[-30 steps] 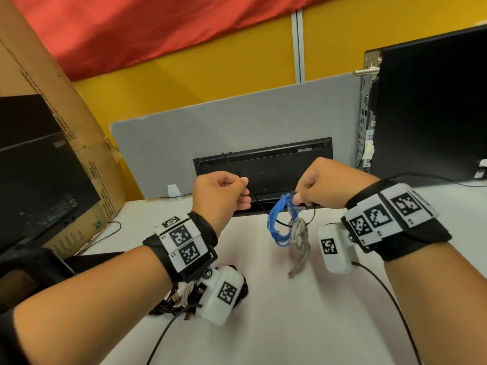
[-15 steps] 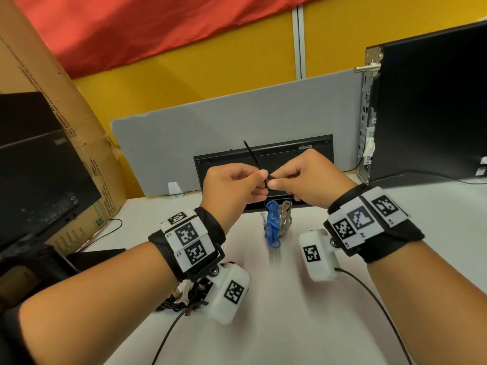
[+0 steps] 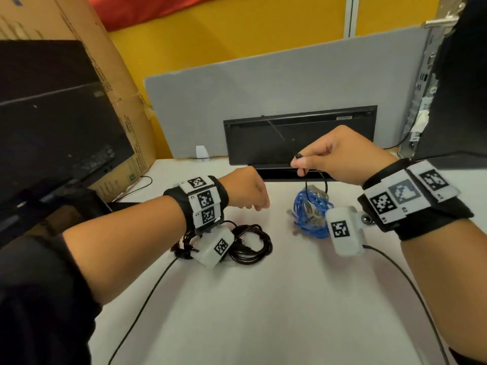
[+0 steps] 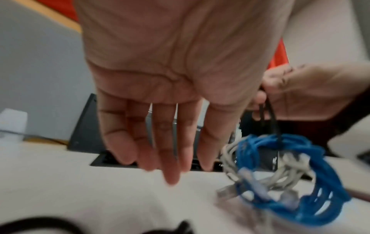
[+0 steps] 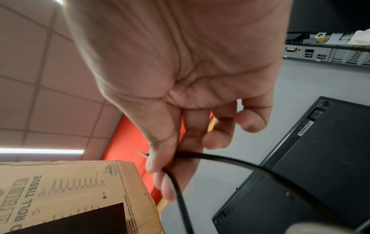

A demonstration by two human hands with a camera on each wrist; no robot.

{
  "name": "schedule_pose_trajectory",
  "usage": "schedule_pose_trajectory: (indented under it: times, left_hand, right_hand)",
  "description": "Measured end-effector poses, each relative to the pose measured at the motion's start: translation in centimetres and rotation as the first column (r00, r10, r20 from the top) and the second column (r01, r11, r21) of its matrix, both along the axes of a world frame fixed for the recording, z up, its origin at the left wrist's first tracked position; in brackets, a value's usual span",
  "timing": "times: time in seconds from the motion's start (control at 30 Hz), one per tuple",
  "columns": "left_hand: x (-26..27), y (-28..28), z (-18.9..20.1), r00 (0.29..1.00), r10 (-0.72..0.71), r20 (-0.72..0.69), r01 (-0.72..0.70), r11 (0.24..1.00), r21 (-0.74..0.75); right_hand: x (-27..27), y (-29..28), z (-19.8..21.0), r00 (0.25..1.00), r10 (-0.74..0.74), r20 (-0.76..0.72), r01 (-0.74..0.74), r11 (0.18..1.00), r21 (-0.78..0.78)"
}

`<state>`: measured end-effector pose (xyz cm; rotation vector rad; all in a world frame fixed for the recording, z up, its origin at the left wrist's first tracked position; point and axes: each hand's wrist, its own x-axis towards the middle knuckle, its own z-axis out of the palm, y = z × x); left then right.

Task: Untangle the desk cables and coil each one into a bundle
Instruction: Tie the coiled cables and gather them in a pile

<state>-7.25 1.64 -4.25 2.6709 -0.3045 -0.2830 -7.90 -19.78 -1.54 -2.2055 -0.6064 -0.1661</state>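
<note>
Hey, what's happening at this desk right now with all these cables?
A person is tidying cables on a white desk. Their right hand pinches a thin black tie looped through a coiled bundle of blue and grey cables, holding it just above the desk. The left hand hovers nearby with its fingers straight, holding nothing. A coiled black cable bundle lies on the desk under the left wrist.

Blue cable [image 3: 311, 206] coiled with grey cable [image 4: 280, 177], black tie [image 3: 307, 185], black-and-white checked wristbands [image 3: 204, 200].
</note>
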Motion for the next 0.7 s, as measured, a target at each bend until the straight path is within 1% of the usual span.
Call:
schedule_pose_trajectory:
  times: [0.03,0.07,0.1,0.17,0.27,0.4,0.5,0.63,0.7]
  left_hand:
    - [0.1,0.5,-0.5,0.999,-0.012,-0.043,0.018,0.989,0.149]
    - [0.3,0.9,-1.0,0.996,-0.015,-0.083,0.037,0.961,0.273]
    - [0.3,1.2,-1.3,0.992,-0.007,-0.128,0.052,0.934,0.352]
    - [0.3,1.6,-1.8,0.980,0.020,-0.200,0.062,0.916,0.395]
    - [0.2,1.6,-2.0,0.974,0.029,-0.224,0.065,0.915,0.398]
    - [0.2,1.5,-1.8,0.977,0.012,-0.211,0.068,0.928,0.366]
    - [0.4,1.7,-1.3,0.984,0.027,-0.179,0.028,0.954,0.300]
    - [0.6,1.7,-0.3,0.988,0.077,-0.135,-0.060,0.990,0.124]
    - [0.5,1.5,0.2,0.988,0.109,-0.105,-0.112,0.993,-0.024]
  right_hand:
    - [0.0,0.1,0.0,1.000,0.005,-0.008,-0.005,1.000,-0.020]
    - [0.0,0.2,-0.1,1.000,0.006,-0.019,-0.007,0.999,-0.036]
    - [0.0,0.2,-0.1,1.000,0.005,-0.028,-0.007,0.999,-0.051]
    - [-0.1,0.3,0.0,0.999,0.008,-0.044,-0.012,0.997,-0.077]
    - [-0.4,0.4,0.1,0.999,0.013,-0.049,-0.018,0.995,-0.097]
    - [-0.4,0.5,0.1,0.999,0.010,-0.049,-0.015,0.995,-0.099]
    - [-0.2,0.4,0.0,0.998,0.010,-0.059,-0.015,0.996,-0.089]
    - [-0.2,0.5,0.0,0.998,0.005,-0.063,-0.010,0.996,-0.083]
    - [-0.3,0.5,0.0,0.998,-0.006,-0.066,0.000,0.997,-0.078]
